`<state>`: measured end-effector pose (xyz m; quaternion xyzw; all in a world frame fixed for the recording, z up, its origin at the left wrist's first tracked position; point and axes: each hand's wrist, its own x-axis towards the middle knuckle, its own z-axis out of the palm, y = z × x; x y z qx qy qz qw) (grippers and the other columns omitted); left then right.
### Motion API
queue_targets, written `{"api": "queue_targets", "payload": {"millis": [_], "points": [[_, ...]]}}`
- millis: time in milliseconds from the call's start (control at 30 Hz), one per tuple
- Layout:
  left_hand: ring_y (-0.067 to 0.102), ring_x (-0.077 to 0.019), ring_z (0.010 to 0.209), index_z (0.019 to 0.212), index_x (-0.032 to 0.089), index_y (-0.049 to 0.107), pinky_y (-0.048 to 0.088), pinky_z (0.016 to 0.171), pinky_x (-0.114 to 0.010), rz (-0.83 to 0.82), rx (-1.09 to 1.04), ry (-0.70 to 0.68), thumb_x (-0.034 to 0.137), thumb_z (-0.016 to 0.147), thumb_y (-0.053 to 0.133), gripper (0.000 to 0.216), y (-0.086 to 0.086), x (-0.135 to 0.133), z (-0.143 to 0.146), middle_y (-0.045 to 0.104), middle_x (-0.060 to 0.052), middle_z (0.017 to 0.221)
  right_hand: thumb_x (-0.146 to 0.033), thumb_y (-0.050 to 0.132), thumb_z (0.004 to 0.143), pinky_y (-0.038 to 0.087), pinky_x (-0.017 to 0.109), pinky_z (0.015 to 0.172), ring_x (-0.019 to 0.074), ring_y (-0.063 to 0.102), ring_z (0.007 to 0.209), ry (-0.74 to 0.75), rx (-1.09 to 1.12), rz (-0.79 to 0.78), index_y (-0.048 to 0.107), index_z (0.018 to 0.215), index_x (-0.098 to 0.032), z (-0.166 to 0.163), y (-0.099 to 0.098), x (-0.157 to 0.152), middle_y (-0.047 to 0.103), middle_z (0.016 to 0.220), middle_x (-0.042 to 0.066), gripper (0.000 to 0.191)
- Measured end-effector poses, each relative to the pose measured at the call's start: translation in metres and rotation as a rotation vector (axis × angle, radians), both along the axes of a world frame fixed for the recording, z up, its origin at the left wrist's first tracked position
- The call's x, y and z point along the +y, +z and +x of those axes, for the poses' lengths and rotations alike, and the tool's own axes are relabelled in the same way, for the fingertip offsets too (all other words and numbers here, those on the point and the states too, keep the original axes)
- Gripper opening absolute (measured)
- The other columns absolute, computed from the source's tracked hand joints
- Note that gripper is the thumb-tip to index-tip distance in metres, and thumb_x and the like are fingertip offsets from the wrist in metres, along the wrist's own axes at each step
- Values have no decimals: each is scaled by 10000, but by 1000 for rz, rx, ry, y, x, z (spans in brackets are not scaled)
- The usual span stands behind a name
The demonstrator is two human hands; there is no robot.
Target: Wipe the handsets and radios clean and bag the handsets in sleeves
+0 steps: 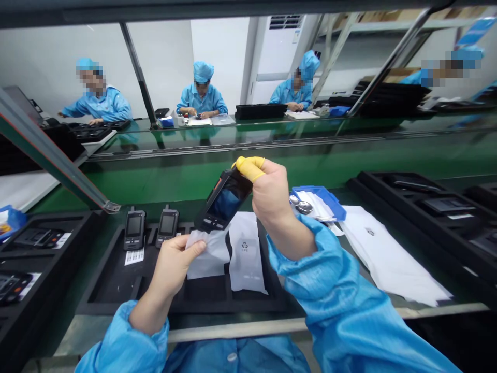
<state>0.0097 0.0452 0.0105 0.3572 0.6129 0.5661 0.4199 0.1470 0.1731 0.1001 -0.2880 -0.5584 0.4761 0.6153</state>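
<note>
My right hand [269, 189], with yellow covers on some fingers, grips the upper end of a black handheld device [226, 201] with a dark screen. The device is tilted, its lower end at the mouth of a frosted plastic bag [209, 257]. Thumb and fingers of my left hand [175, 263] pinch the edge of that bag. Beneath is a black foam tray [104, 282], where two similar devices stand at the left: one device [134, 229] and another device [167, 226]. Right of the held bag lies a frosted bag with a recycling mark [245, 261].
A stack of white bags [388, 254] lies to the right, beside a blue bin [320, 202] with white slips and round metal pieces. Foam trays with devices flank both sides, including the right tray [423, 217]. A metal post [58, 150] slants at left. Several co-workers sit across the green bench.
</note>
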Motion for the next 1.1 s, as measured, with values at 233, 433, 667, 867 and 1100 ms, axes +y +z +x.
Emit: {"api": "queue_targets", "payload": {"millis": [233, 433, 667, 867, 1100], "points": [[481, -114, 538, 511, 147, 637, 384, 530, -226, 36, -5, 33, 422, 613, 745, 313, -3, -1, 6, 566, 20, 521, -376, 693, 652, 430, 274, 615, 106, 504, 602, -67, -109, 68, 630, 606, -184, 6, 3, -13, 577, 607, -33, 207], [556, -150, 613, 681, 146, 722, 448, 589, -253, 45, -94, 30, 422, 585, 776, 296, -4, 2, 14, 656, -11, 628, -363, 676, 702, 467, 291, 665, 123, 551, 642, -141, -124, 178, 632, 626, -190, 7, 13, -18, 600, 636, -28, 194], [580, -167, 616, 698, 142, 730, 470, 589, -273, 74, -159, 44, 458, 574, 788, 344, -10, 2, 14, 667, -21, 625, -385, 663, 714, 484, 300, 691, 131, 574, 678, -155, -99, 146, 638, 659, -194, 6, 6, -22, 625, 682, -20, 200], [602, -182, 628, 753, 128, 732, 482, 614, -289, 107, -166, 40, 534, 654, 724, 418, -20, 1, 10, 669, -26, 630, -342, 660, 717, 478, 306, 695, 135, 570, 685, -113, -205, 188, 625, 639, -192, 12, 5, -22, 610, 663, -21, 173], [650, -236, 892, 992, 163, 719, 496, 826, -338, 183, -123, -47, 509, 740, 667, 431, -9, 3, 18, 735, -67, 895, -290, 630, 755, 461, 285, 663, 125, 567, 661, -109, -388, 303, 627, 629, -194, 7, 1, -28, 618, 670, -22, 159]]}}
